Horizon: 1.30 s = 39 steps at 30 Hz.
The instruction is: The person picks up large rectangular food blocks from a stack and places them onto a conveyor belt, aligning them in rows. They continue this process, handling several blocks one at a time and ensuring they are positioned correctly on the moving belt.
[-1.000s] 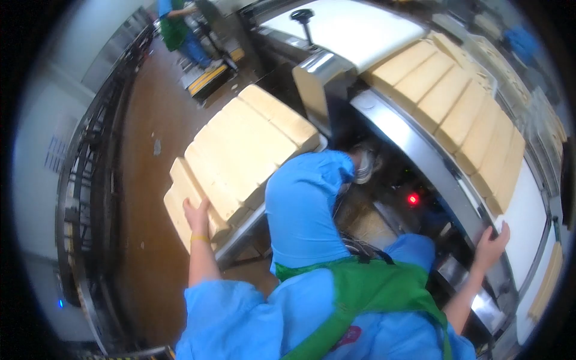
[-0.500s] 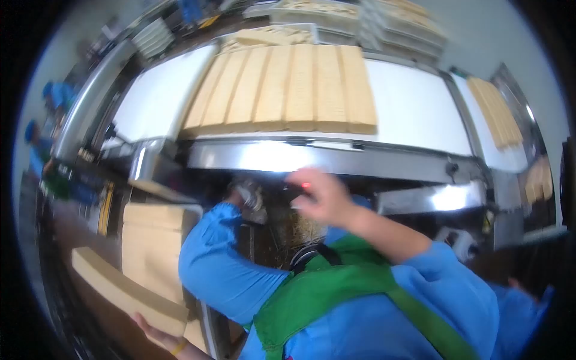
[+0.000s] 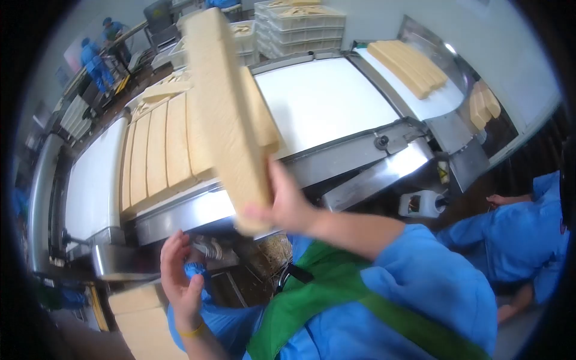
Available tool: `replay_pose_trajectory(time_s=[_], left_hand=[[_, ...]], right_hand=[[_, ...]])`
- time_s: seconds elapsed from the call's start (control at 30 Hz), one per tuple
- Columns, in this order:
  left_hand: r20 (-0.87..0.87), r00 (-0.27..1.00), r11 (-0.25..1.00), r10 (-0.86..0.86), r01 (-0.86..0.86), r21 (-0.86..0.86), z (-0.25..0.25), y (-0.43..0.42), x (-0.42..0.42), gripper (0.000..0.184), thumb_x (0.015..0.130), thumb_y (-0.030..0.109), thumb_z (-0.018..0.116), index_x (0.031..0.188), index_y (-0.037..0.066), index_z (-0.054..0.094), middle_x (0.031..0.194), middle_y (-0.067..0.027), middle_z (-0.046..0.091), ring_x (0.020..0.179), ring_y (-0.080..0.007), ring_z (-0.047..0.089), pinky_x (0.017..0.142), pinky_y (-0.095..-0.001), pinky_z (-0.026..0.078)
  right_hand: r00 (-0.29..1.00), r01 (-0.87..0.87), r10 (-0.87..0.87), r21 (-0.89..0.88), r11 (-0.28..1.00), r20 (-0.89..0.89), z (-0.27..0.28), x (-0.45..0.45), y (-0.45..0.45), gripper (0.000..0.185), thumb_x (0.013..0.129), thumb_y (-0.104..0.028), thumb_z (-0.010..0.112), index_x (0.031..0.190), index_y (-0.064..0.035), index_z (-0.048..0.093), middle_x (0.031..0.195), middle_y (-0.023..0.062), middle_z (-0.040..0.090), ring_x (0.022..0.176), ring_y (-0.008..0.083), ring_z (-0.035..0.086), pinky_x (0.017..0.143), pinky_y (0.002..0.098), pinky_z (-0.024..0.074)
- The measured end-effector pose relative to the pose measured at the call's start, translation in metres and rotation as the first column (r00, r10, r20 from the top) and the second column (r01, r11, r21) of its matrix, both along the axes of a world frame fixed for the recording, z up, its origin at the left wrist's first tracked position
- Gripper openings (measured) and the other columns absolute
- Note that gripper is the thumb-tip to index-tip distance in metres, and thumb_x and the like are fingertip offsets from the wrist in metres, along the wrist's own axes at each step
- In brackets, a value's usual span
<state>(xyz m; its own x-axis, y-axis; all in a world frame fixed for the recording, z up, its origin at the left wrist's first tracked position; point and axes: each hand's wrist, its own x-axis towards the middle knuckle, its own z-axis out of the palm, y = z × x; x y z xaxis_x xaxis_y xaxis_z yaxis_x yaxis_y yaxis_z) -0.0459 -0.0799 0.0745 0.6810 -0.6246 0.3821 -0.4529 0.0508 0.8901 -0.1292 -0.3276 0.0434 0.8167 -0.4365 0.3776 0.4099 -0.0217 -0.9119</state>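
Note:
My right hand grips the lower end of a long pale-yellow block, which is raised at a steep tilt above the belt. My left hand, with a yellow band at the wrist, is just left of and below the block's lower end, fingers apart and holding nothing. Behind the raised block, a row of similar blocks lies side by side on the white belt. Below my left hand are more blocks in a stack at the lower left.
A co-worker in blue is close at the right. Stacked white crates stand behind the belt. More blocks lie on a second belt at the upper right. A white jug sits below the metal frame. Two people work at the far left.
The view has swung right. The single block, earlier lifted by my left hand over the stack, is now above the belt in my right hand. My left hand has let go of it.

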Motion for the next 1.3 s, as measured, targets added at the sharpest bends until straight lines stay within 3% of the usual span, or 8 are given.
replay_pose_trajectory(time_s=[0.13,0.2,0.3,0.57,0.7,0.9,1.03,1.3], left_hand=[[-0.028,0.999,0.994,0.025,-0.022,0.106,-0.037,0.024,0.027,0.042,0.086,0.021,0.065,0.121,-0.001,0.054,0.123,-0.0108,0.055,0.112,-0.0196,0.054,0.097,-0.0309,0.040],[-0.059,0.996,0.988,0.073,-0.064,0.141,-0.059,0.033,0.038,0.032,0.086,0.012,0.064,0.115,0.000,0.057,0.116,-0.0098,0.058,0.107,-0.0189,0.056,0.095,-0.0301,0.042],[-0.103,0.986,0.971,0.134,-0.109,0.213,-0.078,0.038,0.045,0.021,0.084,0.003,0.062,0.105,0.000,0.061,0.103,-0.0087,0.061,0.097,-0.0184,0.058,0.088,-0.0291,0.046],[-0.176,0.977,0.968,0.119,-0.074,0.240,-0.090,0.032,0.042,0.020,0.081,0.004,0.063,0.101,0.001,0.063,0.097,-0.0087,0.062,0.091,-0.0188,0.060,0.083,-0.0293,0.048],[-0.123,0.982,0.952,0.142,-0.102,0.288,-0.094,0.030,0.042,0.022,0.080,0.006,0.066,0.101,0.002,0.063,0.095,-0.0099,0.064,0.090,-0.0216,0.062,0.081,-0.0299,0.049],[0.429,0.903,0.771,0.000,-0.273,0.575,-0.076,0.025,0.036,0.027,0.076,0.012,0.072,0.099,0.002,0.063,0.091,-0.0152,0.063,0.085,-0.0332,0.061,0.076,-0.0383,0.050],[0.421,0.890,0.754,-0.177,-0.152,0.638,-0.103,0.027,0.042,0.029,0.079,0.022,0.070,0.102,0.006,0.062,0.088,-0.0136,0.062,0.085,-0.0338,0.060,0.072,-0.0421,0.048],[0.346,0.906,0.623,-0.245,-0.126,0.772,-0.114,0.026,0.031,0.035,0.080,0.029,0.068,0.107,0.007,0.060,0.088,-0.0120,0.062,0.086,-0.0322,0.062,0.074,-0.0432,0.047]], right_hand=[[0.854,0.368,-0.454,-0.323,0.872,-0.253,0.015,0.003,-0.136,0.087,0.070,-0.029,0.076,0.137,0.0022,0.032,0.127,0.0241,0.049,0.108,0.0305,0.058,0.089,0.0417,0.0495],[0.622,0.251,-0.608,-0.609,0.752,-0.494,0.030,0.001,-0.192,0.081,0.069,-0.035,0.072,0.134,0.0022,0.039,0.124,0.0233,0.051,0.105,0.0315,0.060,0.087,0.0388,0.0500],[0.367,0.044,-0.795,-0.845,0.534,-0.483,-0.015,0.013,-0.237,0.078,0.069,-0.040,0.068,0.132,-0.0012,0.045,0.120,0.0223,0.052,0.103,0.0336,0.060,0.087,0.0380,0.0500],[0.663,0.100,-0.688,-0.876,0.471,-0.295,-0.034,0.054,-0.173,0.067,0.070,-0.042,0.066,0.128,-0.0117,0.055,0.114,0.0223,0.054,0.100,0.0356,0.059,0.087,0.0410,0.0490],[0.629,0.081,-0.698,-0.864,0.496,-0.342,-0.024,0.074,-0.157,0.064,0.072,-0.041,0.065,0.128,-0.0111,0.054,0.115,0.0211,0.054,0.104,0.0359,0.057,0.090,0.0406,0.0474],[0.792,0.259,-0.607,-0.862,0.436,-0.069,-0.064,0.050,-0.160,0.058,0.079,-0.033,0.066,0.124,0.0010,0.053,0.124,0.0231,0.052,0.118,0.0380,0.048,0.101,0.0438,0.0385],[0.757,0.351,-0.642,-0.905,0.241,0.123,-0.070,0.014,-0.126,0.045,0.077,-0.015,0.066,0.118,0.0004,0.055,0.125,0.0227,0.053,0.120,0.0387,0.047,0.102,0.0455,0.0373],[0.716,0.219,-0.698,-0.942,0.253,-0.021,-0.084,-0.003,-0.113,0.041,0.085,-0.018,0.060,0.122,-0.0029,0.054,0.129,0.0181,0.050,0.120,0.0357,0.045,0.103,0.0433,0.0336]])
